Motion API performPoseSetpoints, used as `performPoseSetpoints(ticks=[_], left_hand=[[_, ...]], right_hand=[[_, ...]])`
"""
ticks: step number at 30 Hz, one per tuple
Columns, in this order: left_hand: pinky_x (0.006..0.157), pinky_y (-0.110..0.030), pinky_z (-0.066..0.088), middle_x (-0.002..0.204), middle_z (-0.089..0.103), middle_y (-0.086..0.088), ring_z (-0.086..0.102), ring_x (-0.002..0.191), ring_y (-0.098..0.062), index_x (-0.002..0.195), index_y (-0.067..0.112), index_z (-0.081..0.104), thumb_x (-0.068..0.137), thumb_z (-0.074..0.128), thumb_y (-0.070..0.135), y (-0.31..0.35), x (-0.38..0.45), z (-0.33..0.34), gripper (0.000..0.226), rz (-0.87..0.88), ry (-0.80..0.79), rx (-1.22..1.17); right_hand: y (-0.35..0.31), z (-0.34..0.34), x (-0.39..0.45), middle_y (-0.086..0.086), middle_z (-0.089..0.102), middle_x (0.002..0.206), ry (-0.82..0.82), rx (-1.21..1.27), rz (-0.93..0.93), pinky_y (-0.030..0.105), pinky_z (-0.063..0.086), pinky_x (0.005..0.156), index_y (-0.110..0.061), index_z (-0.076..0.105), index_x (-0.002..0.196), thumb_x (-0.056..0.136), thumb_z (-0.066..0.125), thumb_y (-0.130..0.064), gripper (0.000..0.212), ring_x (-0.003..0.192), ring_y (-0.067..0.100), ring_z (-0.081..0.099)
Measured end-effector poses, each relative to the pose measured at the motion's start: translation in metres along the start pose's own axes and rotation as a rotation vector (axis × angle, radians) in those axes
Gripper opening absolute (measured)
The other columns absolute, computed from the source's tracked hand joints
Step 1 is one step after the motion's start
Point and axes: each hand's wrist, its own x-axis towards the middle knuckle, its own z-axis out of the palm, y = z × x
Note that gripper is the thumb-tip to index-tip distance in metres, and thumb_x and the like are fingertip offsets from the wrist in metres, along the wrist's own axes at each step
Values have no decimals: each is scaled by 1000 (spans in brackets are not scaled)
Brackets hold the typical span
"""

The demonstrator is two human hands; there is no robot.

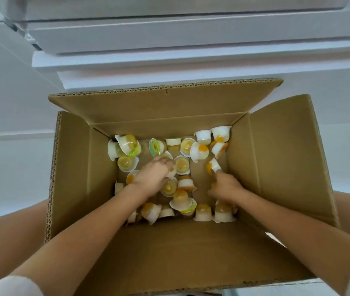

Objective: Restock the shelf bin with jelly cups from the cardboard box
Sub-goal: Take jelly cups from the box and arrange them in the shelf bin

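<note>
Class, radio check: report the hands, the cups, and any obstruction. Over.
Both hands down in box. Left hand grips a cup; right hand pinches another. Loose cups scattered. No obstruction seen.

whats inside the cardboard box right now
Loose jelly cups lie scattered on the floor of the box, many tipped over. Both hands reach in: the left hand and the right hand each hold a cup. Cups beneath the hands and forearms are covered.

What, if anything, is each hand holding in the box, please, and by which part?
The left hand grips a jelly cup; the right hand pinches another cup by its rim.
</note>
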Motion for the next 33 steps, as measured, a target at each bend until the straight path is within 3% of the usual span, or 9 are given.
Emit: performPoseSetpoints(ticks=[2, 4, 7, 11, 18, 22, 26, 29, 33], left_hand=[[86, -32, 49, 117, 63, -7, 57, 111, -25, 119, 16, 57, 81, 71, 20, 2, -10, -21, 40, -222, 113, -509], [84, -32, 50, 113, 65, -6, 60, 104, -22, 107, 21, 63, 80, 73, 19, 7, -24, -49, 29, -376, 142, -992], [82, -30, 52, 117, 64, -10, 62, 100, -22, 112, 21, 64, 90, 61, 21, 19, -49, -96, 22, -481, 10, -1498], [76, -35, 54, 107, 60, -14, 61, 90, -26, 101, 19, 62, 91, 53, 24, 30, -92, -155, 14, -511, -95, -1817], [59, -26, 54, 83, 64, -7, 56, 73, -21, 93, 16, 63, 91, 48, 33, 71, -165, -243, 23, -334, -94, -1903], [65, -32, 59, 90, 66, -13, 62, 87, -28, 105, 10, 65, 85, 56, 33, 92, -181, -266, 32, -189, -70, -1994], [81, -38, 57, 113, 62, -20, 63, 98, -32, 117, 1, 60, 87, 57, 26, 115, -169, -268, 40, -36, -14, -2160], [96, -27, 45, 107, 58, -8, 57, 97, -16, 103, 7, 60, 86, 52, 19, 127, -163, -267, 22, 127, -84, -2207], [95, -32, 47, 109, 60, -12, 60, 94, -20, 105, 5, 61, 91, 50, 31, 120, -160, -269, 32, 97, -115, -2225]], right_hand=[[-9, -21, -12, 6, 61, 90, -167, 583, 113, 27, 48, 63, -12, 57, 105, 89, 57, -24, 20, 82, 19, 60], [-17, -46, -29, 8, 60, 90, -325, 1080, 173, 26, 48, 61, -12, 58, 102, 94, 50, -27, 18, 78, 19, 59], [-23, -80, -53, 10, 59, 102, -440, 1296, 51, 25, 52, 60, -11, 58, 113, 97, 46, -29, 27, 84, 20, 59], [-41, -123, -106, 13, 59, 103, -481, 1210, -138, 26, 56, 59, -8, 57, 111, 94, 46, -22, 24, 78, 22, 65], [-80, -177, -235, 8, 64, 88, -261, 1065, -570, 32, 57, 61, -11, 60, 94, 93, 54, -22, 13, 73, 19, 64], [-93, -188, -283, 12, 61, 108, 205, 937, -994, 36, 59, 76, -14, 59, 114, 90, 62, -20, 25, 87, 16, 65], [-99, -192, -291, -19, 53, 112, 721, 355, -1377, 29, 49, 94, -32, 55, 115, 81, 72, -27, 39, 108, 1, 53], [-106, -190, -283, -20, 50, 116, 719, 112, -1374, 21, 44, 95, -31, 56, 119, 79, 74, -23, 45, 116, -3, 45], [-107, -190, -275, -20, 50, 114, 612, 232, -1318, 24, 47, 94, -34, 57, 115, 79, 75, -15, 45, 114, 0, 49]])
